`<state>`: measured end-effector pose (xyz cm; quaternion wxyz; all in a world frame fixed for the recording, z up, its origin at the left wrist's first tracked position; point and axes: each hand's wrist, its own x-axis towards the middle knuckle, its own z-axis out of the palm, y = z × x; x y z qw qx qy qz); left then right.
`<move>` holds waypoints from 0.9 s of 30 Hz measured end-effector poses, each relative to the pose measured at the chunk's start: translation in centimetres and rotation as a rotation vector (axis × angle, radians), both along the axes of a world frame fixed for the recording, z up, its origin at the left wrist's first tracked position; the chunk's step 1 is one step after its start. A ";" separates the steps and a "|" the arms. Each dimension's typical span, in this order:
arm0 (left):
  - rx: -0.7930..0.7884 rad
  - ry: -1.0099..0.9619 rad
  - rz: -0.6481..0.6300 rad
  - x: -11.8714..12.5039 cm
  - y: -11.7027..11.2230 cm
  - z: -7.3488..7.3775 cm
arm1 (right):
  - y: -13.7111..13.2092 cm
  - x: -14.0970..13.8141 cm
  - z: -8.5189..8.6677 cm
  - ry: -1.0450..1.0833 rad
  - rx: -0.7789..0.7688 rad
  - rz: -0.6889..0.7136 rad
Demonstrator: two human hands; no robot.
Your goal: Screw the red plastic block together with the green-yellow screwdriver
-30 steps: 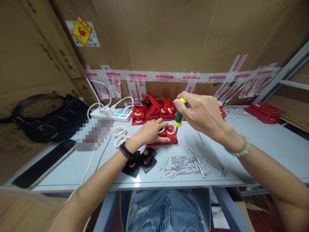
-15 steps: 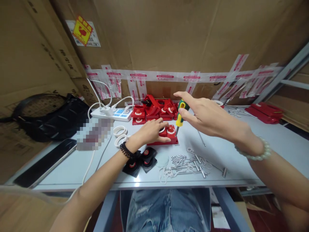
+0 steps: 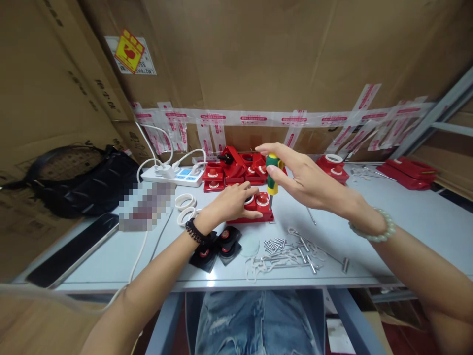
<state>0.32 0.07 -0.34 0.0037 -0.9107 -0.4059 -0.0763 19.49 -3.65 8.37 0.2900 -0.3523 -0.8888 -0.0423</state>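
My left hand (image 3: 236, 202) is closed around a red box-like unit (image 3: 263, 213) on the table, its thumb along the near side. A round red knob with a white ring shows on the unit's top at the right. In my right hand (image 3: 295, 172) is a screwdriver (image 3: 272, 172) with a green and yellow handle, held upright between thumb and fingers. Its shaft points down, and the tip meets the unit's right end; the screw under it cannot be made out. Small metal screws (image 3: 275, 245) lie in a pile in front of the unit.
Behind the unit are several more red units (image 3: 236, 167). Metal rods with white cords (image 3: 288, 261) lie near the front edge. Black square parts (image 3: 216, 246) and white rings (image 3: 185, 207) are at left, near a power strip (image 3: 181, 175), a phone (image 3: 74, 249) and a black bag (image 3: 84, 182).
My right hand has shifted slightly left and turned, and the screwdriver now stands more upright. The left hand keeps its hold on the red unit.
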 end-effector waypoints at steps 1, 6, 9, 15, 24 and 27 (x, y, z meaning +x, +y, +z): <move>0.003 0.001 0.001 0.0 0.0 0.0 | -0.1 0.1 0.1 0.022 -0.023 0.075; 0.006 0.001 0.009 0.0 -0.1 0.0 | -0.6 0.0 0.2 0.026 0.089 -0.114; -0.002 -0.004 0.009 0.1 -0.2 0.1 | -1.0 -0.2 0.3 -0.097 0.163 -0.364; 0.002 0.008 0.009 0.0 -0.1 0.1 | -1.4 0.6 1.2 -0.078 -0.031 -0.119; -0.013 -0.006 0.004 0.0 -0.2 0.2 | -0.2 -0.1 0.1 -0.025 0.150 -0.432; -0.015 -0.010 0.002 0.0 -0.1 0.1 | -0.5 0.3 0.4 -0.030 0.071 -0.240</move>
